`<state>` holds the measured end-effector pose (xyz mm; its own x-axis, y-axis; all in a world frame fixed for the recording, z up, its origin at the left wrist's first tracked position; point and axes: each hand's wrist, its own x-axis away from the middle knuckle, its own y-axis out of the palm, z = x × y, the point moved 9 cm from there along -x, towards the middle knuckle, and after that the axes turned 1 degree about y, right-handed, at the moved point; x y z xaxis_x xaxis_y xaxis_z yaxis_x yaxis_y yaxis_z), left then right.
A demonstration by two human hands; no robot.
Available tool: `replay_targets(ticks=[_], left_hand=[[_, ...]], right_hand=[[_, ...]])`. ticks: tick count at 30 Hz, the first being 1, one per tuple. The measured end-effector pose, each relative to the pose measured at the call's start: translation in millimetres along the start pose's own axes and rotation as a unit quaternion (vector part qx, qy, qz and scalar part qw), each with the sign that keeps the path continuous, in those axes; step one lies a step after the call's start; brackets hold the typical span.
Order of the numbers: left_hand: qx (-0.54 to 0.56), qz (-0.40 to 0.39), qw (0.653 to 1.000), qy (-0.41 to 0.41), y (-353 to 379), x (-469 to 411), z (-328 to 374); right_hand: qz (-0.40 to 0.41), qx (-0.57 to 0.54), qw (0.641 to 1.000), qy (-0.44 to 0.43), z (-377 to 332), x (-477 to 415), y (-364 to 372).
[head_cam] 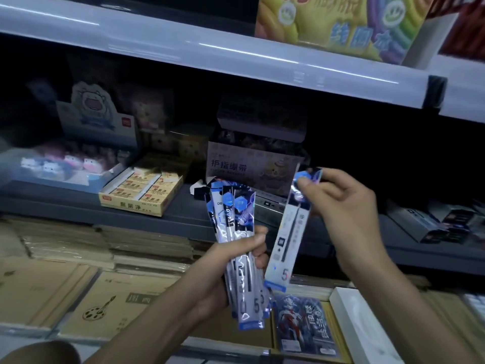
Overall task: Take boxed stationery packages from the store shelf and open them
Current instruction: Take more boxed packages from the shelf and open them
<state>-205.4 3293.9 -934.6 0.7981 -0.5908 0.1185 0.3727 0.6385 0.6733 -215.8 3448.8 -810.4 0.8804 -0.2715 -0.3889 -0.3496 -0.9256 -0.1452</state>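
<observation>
Blue pen packets (237, 219) in both hands (228, 266) (341, 206)

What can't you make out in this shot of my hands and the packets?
Head view only.
Print on the single packet pinched by the right hand: motion-blurred.
Number of packets in the bundle the left hand grips: they overlap.
Contents of the open box behind: too dark.
Boxes at far right: blurred, cropped.
</observation>
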Motion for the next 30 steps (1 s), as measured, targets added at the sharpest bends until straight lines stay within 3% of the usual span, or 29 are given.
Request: replay_targets(ticks=[3,7,11,13,16,18,20,23,24,27,30], left_hand=[[-0.077,0.016,0.997,-0.013,0,3,-5],[-0.071,0.044,0.996,0.011,-2,6,-2],[-0.074,0.076,0.994,0.013,-10,13,1],[-0.070,0.121,0.990,0.014,-26,16,1],[-0.003,0.138,0.990,0.035,-41,20,6],[0.044,0.113,0.991,0.062,-41,19,12],[0.086,0.107,0.988,0.076,-43,20,15],[0.085,0.114,0.985,0.096,-46,23,17],[0.074,0.121,0.985,0.102,-48,23,17],[0.031,0.159,0.980,0.114,-57,17,15],[0.000,0.204,0.970,0.130,-60,10,11]], right_hand=[[-0.033,-0.024,0.999,0.014,5,6,32],[-0.032,-0.062,0.998,0.006,7,14,63],[-0.057,-0.086,0.993,0.059,16,17,87],[-0.083,-0.046,0.995,0.012,9,12,90],[-0.064,0.129,0.982,-0.119,1,-9,76],[-0.064,0.308,0.935,-0.163,5,-25,73],[-0.138,0.456,0.869,-0.135,27,-32,83],[-0.220,0.594,0.762,-0.134,52,-24,92],[-0.227,0.596,0.759,-0.133,54,-21,90],[-0.226,0.544,0.805,-0.072,54,-8,70],[-0.167,0.517,0.838,-0.040,45,9,38]])
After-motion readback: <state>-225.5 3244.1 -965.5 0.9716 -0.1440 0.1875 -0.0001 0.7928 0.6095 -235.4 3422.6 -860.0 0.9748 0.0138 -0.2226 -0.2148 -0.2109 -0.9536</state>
